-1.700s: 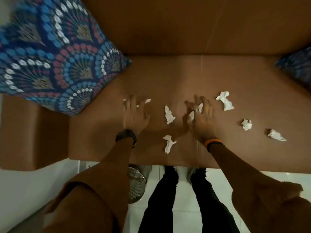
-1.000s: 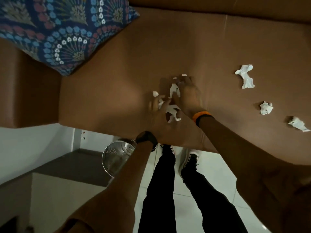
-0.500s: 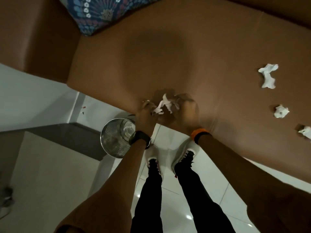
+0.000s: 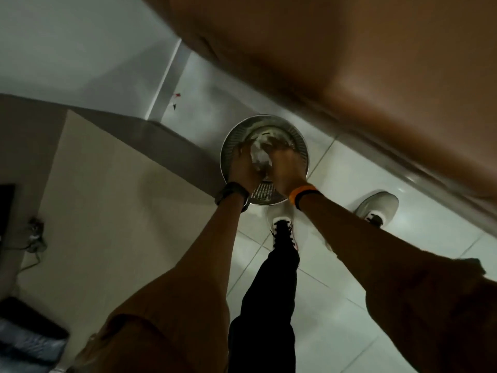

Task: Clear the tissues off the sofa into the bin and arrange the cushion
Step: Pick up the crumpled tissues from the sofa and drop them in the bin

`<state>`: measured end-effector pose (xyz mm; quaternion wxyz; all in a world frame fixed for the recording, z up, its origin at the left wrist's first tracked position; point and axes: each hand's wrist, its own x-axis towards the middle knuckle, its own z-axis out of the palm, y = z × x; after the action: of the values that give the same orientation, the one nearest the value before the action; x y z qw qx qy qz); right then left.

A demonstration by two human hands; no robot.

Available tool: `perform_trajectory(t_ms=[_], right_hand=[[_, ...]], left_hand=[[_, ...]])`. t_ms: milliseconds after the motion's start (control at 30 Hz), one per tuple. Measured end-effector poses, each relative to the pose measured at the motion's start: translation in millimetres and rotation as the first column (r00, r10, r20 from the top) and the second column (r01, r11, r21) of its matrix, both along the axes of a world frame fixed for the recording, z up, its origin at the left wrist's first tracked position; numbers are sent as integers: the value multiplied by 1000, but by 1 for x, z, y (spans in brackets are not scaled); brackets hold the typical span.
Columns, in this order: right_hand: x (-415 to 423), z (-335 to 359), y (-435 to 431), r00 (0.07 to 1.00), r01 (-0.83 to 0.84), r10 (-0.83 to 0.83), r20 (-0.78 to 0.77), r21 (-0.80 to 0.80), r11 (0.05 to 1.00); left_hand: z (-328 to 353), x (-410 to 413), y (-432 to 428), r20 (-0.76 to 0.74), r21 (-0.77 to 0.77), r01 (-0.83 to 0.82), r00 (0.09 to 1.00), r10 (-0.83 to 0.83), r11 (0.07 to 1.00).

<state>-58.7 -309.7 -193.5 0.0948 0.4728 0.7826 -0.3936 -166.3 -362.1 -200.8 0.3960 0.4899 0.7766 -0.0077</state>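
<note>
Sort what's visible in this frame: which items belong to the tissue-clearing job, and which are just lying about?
Part of the job:
- wad of tissues, cupped between both hands
- left hand
- right hand
- metal bin, directly under the hands
- sofa

Just lying about:
- cables by the wall
- dark bag at lower left

Dim indoor light, heavy motion blur over the brown sofa point(image 4: 349, 63), soft glare patches on the glossy white floor tiles point(image 4: 403, 219), hands point(image 4: 265, 162) smeared above the metal bin point(image 4: 302, 146), sleeves in deep shadow, wide-angle bending at edges
</note>
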Motion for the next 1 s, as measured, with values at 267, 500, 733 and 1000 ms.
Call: perform_trajectory(t_ms=[267, 500, 733, 1000], right_hand=[[37, 65, 15, 981, 86, -9, -195, 390, 917], [168, 147, 85, 951, 309, -265, -162, 574, 759], [330, 157, 149, 781, 531, -612, -125, 648, 546], [483, 144, 145, 577, 642, -817, -15, 626, 442]], left_hand=[[58, 18, 22, -210, 206, 55, 978, -11, 977], [143, 114, 108, -303, 530, 258, 947, -103, 808], [162, 275, 233, -303, 521, 558, 829, -471, 646], [158, 447, 326, -287, 529, 684, 701, -653, 501]])
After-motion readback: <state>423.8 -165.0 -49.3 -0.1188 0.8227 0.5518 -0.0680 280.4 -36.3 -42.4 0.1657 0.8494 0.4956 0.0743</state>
